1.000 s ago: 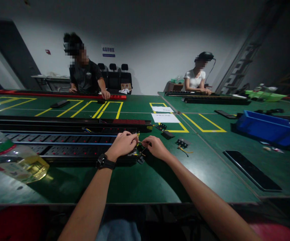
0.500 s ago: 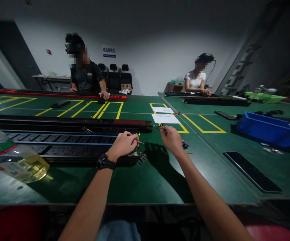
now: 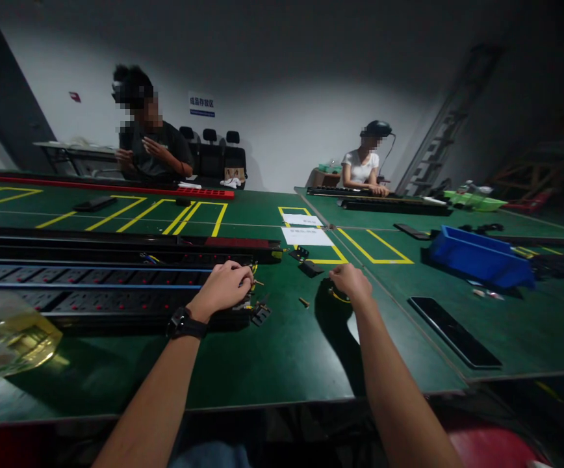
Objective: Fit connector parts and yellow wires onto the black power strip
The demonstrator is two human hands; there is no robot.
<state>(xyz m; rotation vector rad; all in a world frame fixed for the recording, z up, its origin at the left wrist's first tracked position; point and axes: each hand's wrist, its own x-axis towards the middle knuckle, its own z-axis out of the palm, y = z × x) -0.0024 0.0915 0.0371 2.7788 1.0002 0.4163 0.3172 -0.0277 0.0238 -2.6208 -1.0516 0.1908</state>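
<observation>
My left hand (image 3: 226,285), with a black watch on the wrist, rests with curled fingers on the right end of a black power strip (image 3: 136,303) with red-lit sockets. Short yellow wires (image 3: 255,268) stick out beside its fingertips. My right hand (image 3: 353,283) is low over the green table with its fingers pinched together; what they hold is hidden. A yellow strand (image 3: 340,296) shows just under them. Two small black plates (image 3: 311,268) lie to its left, near a brass-coloured piece (image 3: 304,302). Another dark slotted bracket (image 3: 261,313) sits by the strip's end.
A bottle of yellow liquid (image 3: 16,335) stands at the left. To the right are a blue bin (image 3: 481,260) and a phone-like black slab (image 3: 455,331). White papers (image 3: 306,235) lie ahead. Two people work across the table beside long red (image 3: 204,192) and black strips.
My right hand has moved nearer and to the right, leaving a black plate on the table. The left hand stays on the strip. The person at left has lifted both hands off the table.
</observation>
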